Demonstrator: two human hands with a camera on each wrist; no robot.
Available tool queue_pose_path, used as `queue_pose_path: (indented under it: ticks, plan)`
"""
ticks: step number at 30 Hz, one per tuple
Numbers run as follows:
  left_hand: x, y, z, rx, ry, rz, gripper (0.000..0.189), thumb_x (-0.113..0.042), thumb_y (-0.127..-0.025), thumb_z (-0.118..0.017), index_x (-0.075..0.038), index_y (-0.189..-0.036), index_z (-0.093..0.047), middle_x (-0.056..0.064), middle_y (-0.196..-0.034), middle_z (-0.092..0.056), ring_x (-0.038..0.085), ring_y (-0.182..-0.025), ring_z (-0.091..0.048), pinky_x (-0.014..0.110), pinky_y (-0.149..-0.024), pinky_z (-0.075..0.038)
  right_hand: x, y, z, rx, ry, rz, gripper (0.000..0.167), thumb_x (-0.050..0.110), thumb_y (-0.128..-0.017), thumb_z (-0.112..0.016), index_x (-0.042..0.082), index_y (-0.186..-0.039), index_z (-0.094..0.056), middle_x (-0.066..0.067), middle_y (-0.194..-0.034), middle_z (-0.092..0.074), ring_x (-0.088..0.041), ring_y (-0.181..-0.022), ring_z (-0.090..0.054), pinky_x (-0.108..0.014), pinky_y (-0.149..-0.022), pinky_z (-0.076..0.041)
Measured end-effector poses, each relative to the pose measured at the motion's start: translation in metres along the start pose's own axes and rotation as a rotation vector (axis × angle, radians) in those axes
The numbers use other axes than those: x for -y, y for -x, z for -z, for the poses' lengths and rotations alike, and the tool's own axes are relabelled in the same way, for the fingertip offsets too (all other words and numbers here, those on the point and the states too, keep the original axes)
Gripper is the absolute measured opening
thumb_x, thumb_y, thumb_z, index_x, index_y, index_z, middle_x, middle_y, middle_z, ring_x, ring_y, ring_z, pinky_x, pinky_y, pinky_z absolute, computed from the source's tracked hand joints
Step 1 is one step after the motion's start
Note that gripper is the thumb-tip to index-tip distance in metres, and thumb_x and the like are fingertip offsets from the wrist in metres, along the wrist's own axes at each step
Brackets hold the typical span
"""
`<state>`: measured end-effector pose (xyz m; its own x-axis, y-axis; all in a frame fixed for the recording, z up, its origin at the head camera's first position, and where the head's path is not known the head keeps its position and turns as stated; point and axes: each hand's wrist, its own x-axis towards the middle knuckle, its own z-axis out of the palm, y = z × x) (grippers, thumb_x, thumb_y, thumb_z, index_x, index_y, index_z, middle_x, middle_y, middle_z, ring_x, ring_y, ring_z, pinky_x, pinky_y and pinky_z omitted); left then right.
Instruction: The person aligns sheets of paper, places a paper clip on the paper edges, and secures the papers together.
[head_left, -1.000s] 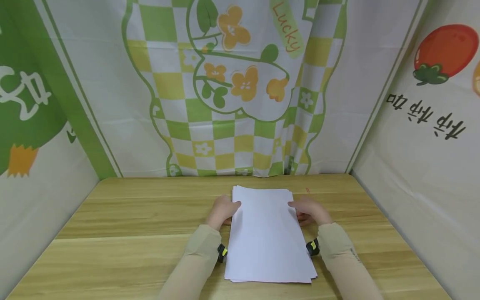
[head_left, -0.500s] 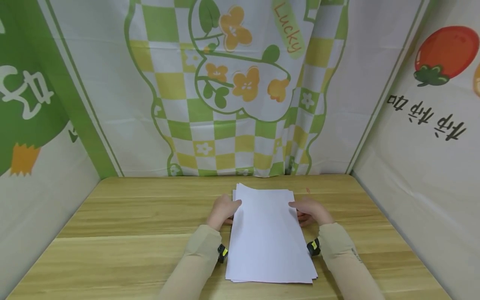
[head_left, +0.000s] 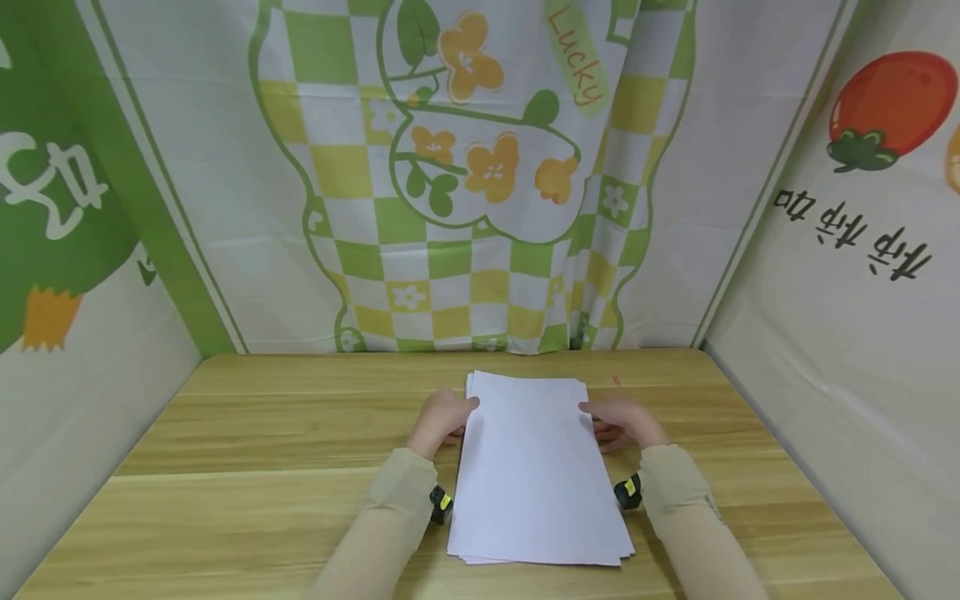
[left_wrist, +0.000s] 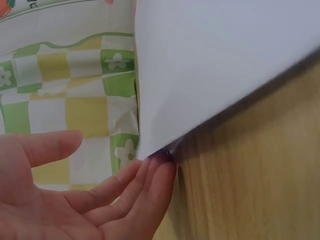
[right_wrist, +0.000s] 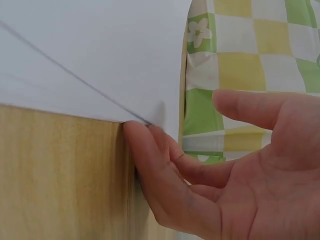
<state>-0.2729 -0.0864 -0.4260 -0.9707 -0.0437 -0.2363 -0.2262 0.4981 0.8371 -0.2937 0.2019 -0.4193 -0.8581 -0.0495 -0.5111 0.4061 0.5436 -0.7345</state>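
A stack of white paper sheets (head_left: 536, 475) lies on the wooden table, its long sides running away from me. The sheets are slightly out of line at the corners. My left hand (head_left: 444, 415) is at the stack's left side, fingertips touching the paper edge; in the left wrist view its thumb (left_wrist: 55, 147) stands apart from the sheets. At the right side, my right hand (head_left: 624, 418) touches the edge with bent fingers (right_wrist: 150, 165), and its thumb is raised clear of the paper in the right wrist view. Part of the fingers is hidden beneath the sheets.
A small, thin red object, shaped like a paper clip (head_left: 617, 381), lies beyond my right hand. The wooden table (head_left: 262, 467) extends to both sides. A checkered curtain (head_left: 450, 283) hangs at its far edge, and printed cloth walls stand left and right.
The stack's far left corner rose a little half a second ago and is lower now. My left hand has shifted slightly left; the right hand has barely moved.
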Motion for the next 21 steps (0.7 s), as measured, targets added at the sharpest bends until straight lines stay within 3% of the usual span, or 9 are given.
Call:
queue_pose_path:
  ticks: [7,11,21]
  plan:
    - [-0.0076,0.0100,0.0027,0.028,-0.050,-0.052,0.045,-0.031,-0.093,-0.054,-0.017,-0.055,-0.034,-0.002,-0.049,-0.034,0.013,-0.046,-0.041,0.036,-0.057,-0.056,0.0003,0.0011,0.0035,0.043,-0.032,0.009,0.044,0.032,-0.096,-0.049,-0.009,-0.113,-0.045,-0.009,-0.088,-0.048,-0.018,-0.076,-0.052,-0.032,-0.068,-0.055]
    - [-0.0095,0.0112,0.0027,0.047,-0.019,-0.043,0.042,-0.032,-0.093,-0.055,-0.015,-0.059,-0.037,-0.001,-0.051,-0.035,0.014,-0.048,-0.040,0.039,-0.061,-0.057,0.0019,0.0024,0.0049,0.046,-0.031,0.009,0.039,0.033,-0.096,-0.048,-0.005,-0.106,-0.044,-0.007,-0.082,-0.049,-0.017,-0.072,-0.052,-0.033,-0.067,-0.055]
    - [-0.0027,0.0022,0.0034,0.088,0.152,0.077,0.028,-0.031,-0.092,-0.057,-0.008,-0.078,-0.050,0.001,-0.059,-0.044,0.014,-0.055,-0.046,0.033,-0.061,-0.054,0.0033,0.0044,0.0042,0.028,-0.007,0.009,0.051,0.032,-0.096,-0.049,-0.013,-0.120,-0.044,-0.016,-0.097,-0.050,-0.023,-0.083,-0.055,-0.036,-0.073,-0.056]
